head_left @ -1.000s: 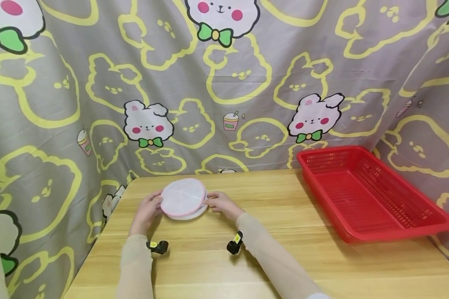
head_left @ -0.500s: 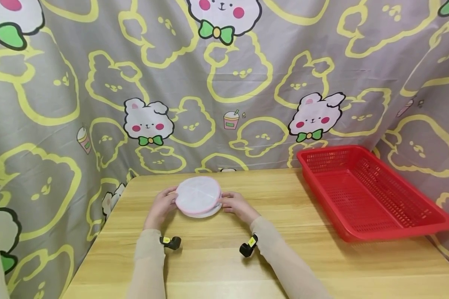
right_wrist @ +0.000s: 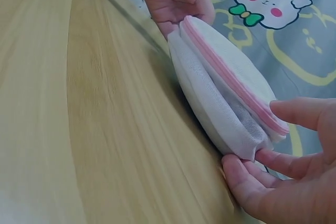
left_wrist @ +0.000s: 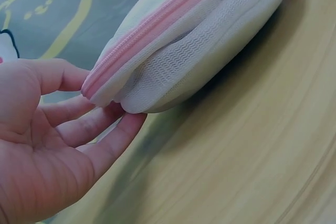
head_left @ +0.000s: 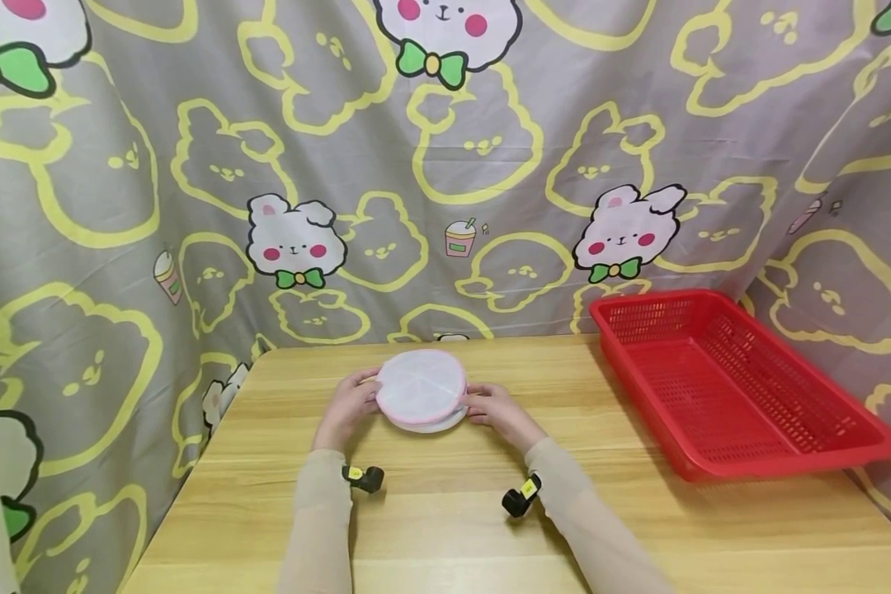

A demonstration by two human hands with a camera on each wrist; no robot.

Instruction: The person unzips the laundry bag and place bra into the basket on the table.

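A round white mesh laundry bag [head_left: 421,386] with a pink zipper edge is held near the back of the table. It looks partly collapsed, its mesh side wall [left_wrist: 173,61] folded between the two discs. The left hand [head_left: 351,404] grips its left edge, thumb side by the pink zipper and fingertips beneath. On the opposite edge the right hand [head_left: 501,412] pinches it, with the thumb or a finger near the zipper and other fingers [right_wrist: 239,174] under the lower disc. A shadow lies under the bag in both wrist views.
A red perforated plastic basket [head_left: 735,404] stands on the right side of the wooden table [head_left: 445,528]. A patterned grey curtain [head_left: 386,165] hangs close behind the table and along its sides. Each wrist wears a small black camera [head_left: 520,499].
Both hands have moved to the right along the back of the table, carrying the laundry bag with them. Their hold looks the same, and the basket has stayed in place.
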